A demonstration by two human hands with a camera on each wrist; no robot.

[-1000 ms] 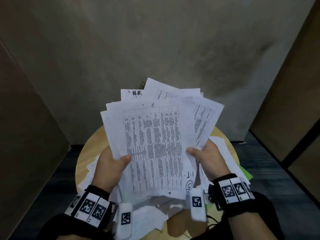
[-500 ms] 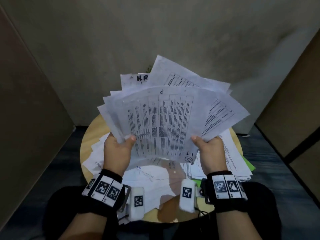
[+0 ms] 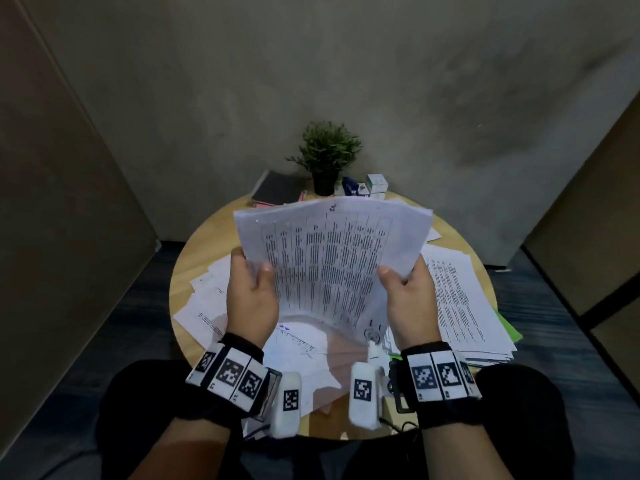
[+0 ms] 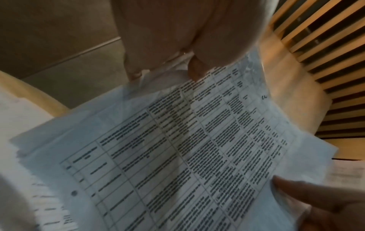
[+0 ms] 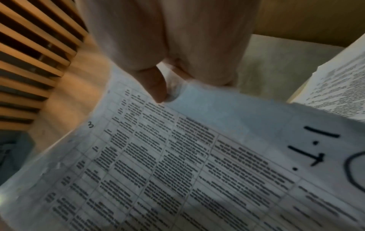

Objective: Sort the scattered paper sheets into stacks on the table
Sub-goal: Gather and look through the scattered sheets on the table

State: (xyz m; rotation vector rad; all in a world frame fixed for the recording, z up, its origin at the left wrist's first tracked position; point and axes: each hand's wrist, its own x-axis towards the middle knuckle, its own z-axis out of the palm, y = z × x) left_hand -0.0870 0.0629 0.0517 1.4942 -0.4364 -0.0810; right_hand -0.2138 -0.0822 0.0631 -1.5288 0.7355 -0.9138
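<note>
Both hands hold one bundle of paper sheets (image 3: 332, 258) above the round wooden table (image 3: 204, 247), tilted up toward the far wall. The left hand (image 3: 251, 296) pinches the bundle's left edge, thumb on the printed face and fingers behind; the right hand (image 3: 408, 303) pinches the right edge the same way.

Only the head view shows the table's far rim: one potted plant (image 3: 327, 155), one dark notebook (image 3: 277, 188) to its left, and a few small boxes (image 3: 367, 185) to its right, too small to count surely. It also shows loose sheets (image 3: 207, 303) at near left and a thick stack (image 3: 460, 299) at right with a green edge poking out beneath.

The right wrist view alone makes the handwriting clear: "I.T." and part of a circle at the top sheet's near corner, and a "3" at its far edge. The left wrist view shows the table grid, its text blurred.

How many sheets make up the bundle cannot be told; the fingers behind it are hidden.
</note>
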